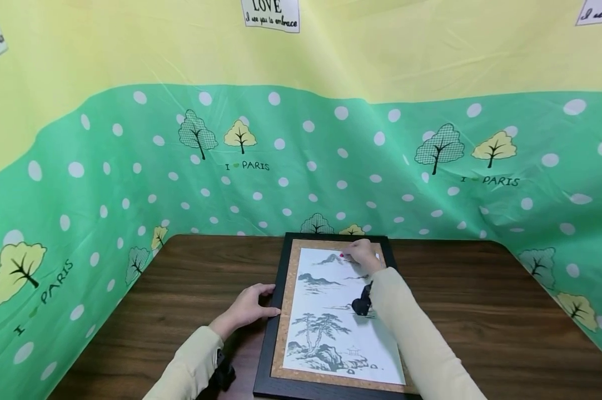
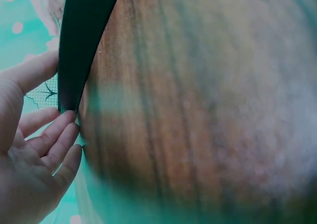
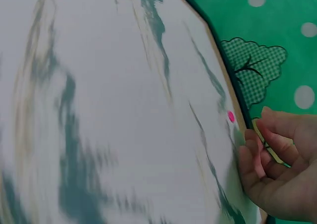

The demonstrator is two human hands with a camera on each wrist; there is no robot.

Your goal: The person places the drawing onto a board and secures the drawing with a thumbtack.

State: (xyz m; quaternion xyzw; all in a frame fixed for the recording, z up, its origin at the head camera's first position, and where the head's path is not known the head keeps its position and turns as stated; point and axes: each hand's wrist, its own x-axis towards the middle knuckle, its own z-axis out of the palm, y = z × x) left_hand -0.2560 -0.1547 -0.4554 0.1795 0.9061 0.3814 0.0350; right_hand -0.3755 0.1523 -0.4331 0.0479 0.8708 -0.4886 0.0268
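Note:
A framed cork board (image 1: 287, 311) with a black frame (image 1: 267, 349) lies on the table. On the cork lies a white sheet (image 1: 331, 328) printed with an ink landscape of mountains and pines. Near the sheet's far edge shows a round pink pin head (image 3: 231, 116). My right hand (image 1: 362, 254) is over that far end, its fingertips close beside the pin head; in the right wrist view its fingers are loosely bent and I see nothing held. My left hand (image 1: 249, 305) touches the frame's left side with thumb and fingers, shown edge-on in the left wrist view.
The brown wood-grain table (image 1: 190, 311) extends on both sides of the board. A green and yellow printed cloth (image 1: 260, 178) hangs behind the table and along its sides. Each wrist wears a small black camera (image 1: 362, 303).

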